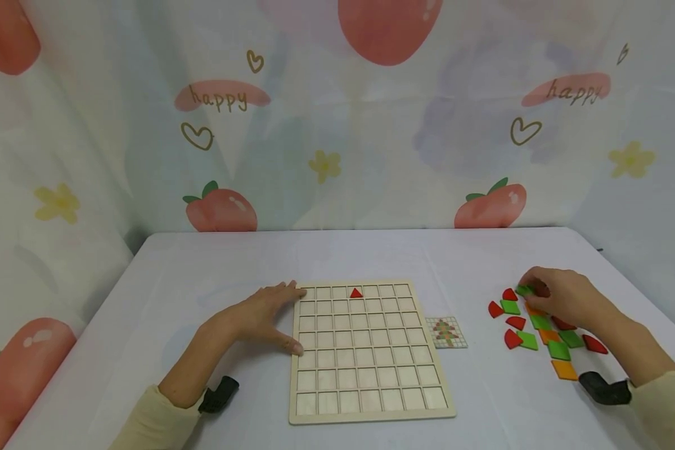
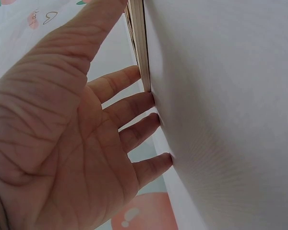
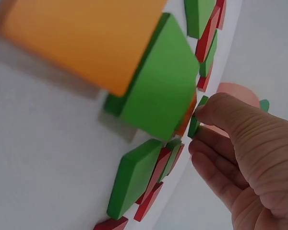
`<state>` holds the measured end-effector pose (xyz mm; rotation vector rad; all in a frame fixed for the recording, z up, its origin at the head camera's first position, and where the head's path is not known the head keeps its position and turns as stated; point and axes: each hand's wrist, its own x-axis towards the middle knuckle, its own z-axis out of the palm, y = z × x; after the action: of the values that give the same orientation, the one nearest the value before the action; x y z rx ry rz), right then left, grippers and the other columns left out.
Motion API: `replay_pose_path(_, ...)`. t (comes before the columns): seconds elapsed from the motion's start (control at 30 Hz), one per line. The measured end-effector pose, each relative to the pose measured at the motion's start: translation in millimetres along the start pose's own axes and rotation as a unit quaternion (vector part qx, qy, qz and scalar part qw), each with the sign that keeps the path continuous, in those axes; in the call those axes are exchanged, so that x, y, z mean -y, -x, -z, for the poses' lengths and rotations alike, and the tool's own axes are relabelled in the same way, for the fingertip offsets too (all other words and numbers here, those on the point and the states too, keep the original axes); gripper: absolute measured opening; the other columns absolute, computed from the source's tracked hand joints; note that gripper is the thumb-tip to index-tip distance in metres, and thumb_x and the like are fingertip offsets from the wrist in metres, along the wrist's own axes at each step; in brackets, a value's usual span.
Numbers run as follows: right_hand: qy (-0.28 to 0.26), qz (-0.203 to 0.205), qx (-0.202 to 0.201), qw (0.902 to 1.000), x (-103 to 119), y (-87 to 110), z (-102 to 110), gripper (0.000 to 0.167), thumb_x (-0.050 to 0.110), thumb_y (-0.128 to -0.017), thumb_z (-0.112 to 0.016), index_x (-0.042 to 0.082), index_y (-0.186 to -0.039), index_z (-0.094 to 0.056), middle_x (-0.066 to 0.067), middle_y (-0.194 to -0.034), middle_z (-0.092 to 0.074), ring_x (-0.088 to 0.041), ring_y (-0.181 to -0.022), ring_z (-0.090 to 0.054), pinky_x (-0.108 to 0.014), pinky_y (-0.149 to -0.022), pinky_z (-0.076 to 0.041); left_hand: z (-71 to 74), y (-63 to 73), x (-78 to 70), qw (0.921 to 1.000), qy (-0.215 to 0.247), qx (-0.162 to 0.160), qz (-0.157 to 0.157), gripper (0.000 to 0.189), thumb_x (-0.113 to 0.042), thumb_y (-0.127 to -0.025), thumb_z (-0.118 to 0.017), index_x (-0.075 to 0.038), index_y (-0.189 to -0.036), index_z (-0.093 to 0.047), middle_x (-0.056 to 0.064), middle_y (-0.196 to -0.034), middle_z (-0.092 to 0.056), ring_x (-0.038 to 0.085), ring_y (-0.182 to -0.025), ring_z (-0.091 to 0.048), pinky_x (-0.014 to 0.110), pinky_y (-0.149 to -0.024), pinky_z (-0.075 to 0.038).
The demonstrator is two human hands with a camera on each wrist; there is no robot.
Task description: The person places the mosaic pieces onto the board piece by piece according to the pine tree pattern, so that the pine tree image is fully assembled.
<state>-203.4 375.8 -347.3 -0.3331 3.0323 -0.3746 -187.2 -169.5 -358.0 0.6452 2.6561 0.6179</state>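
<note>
Wooden grid board (image 1: 343, 357), a red triangular tile (image 1: 356, 293) in its far row. Left hand (image 1: 259, 315): thumb and fingers spread along the board's left edge, presumably steadying it. Right hand (image 1: 568, 297), well right of the board: pinching a green tile (image 3: 198, 117), apparently for a secure edge grip. Right of the board: pattern card (image 1: 447, 332), seemingly placed for easy viewing; farther right, loose tiles (image 1: 559, 350). Beneath, white-covered table (image 1: 247, 262); beyond, printed curtain (image 1: 360, 187).

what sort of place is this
Perhaps a tabletop play or filming corner; the room beyond is hidden. A white table stands before a cloth backdrop printed with fruit and the word "happy", and on it lie a grid board and small coloured tiles.
</note>
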Motion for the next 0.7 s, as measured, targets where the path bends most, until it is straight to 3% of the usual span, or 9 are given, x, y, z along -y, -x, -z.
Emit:
replay_pose_path(0.17,-0.001,0.003,-0.012,0.9999,12,0.9,1,0.03,0.015,-0.089,-0.076,0.001,-0.114,-0.067,-0.01,-0.097,-0.067,-0.027,-0.088,-0.056,-0.031,-0.066,-0.053,-1.2,-1.9,0.4,0.9999,-0.01,-0.003,-0.007,0.108,-0.05,-0.071,-0.092,-0.011,-0.157,-0.041,0.017,-0.166,-0.029,0.038,-0.155,-0.023,0.057,-0.125,-0.019)
replay_pose_path(0.4,-0.006,0.035,-0.032,0.9988,34,-0.7,1,0.029,0.011,-0.087,-0.08,0.002,-0.112,-0.068,-0.012,-0.101,-0.069,-0.034,-0.095,-0.06,-0.045,-0.075,-0.059,-0.8,0.0,-0.7,1.0,0.0,-0.003,-0.003,0.108,-0.05,-0.07,-0.092,-0.013,-0.157,-0.04,0.014,-0.167,-0.028,0.036,-0.156,-0.021,0.057,-0.125,-0.019)
replay_pose_path(0.7,-0.001,0.082,-0.059,0.9949,66,-3.6,-2,0.028,0.008,-0.083,-0.084,0.004,-0.107,-0.071,-0.005,-0.097,-0.071,-0.031,-0.094,-0.063,-0.048,-0.079,-0.059,0.0,1.5,-0.8,1.0,-0.001,-0.005,-0.005,0.108,-0.051,-0.07,-0.092,-0.014,-0.157,-0.04,0.016,-0.167,-0.028,0.038,-0.155,-0.022,0.058,-0.124,-0.019)
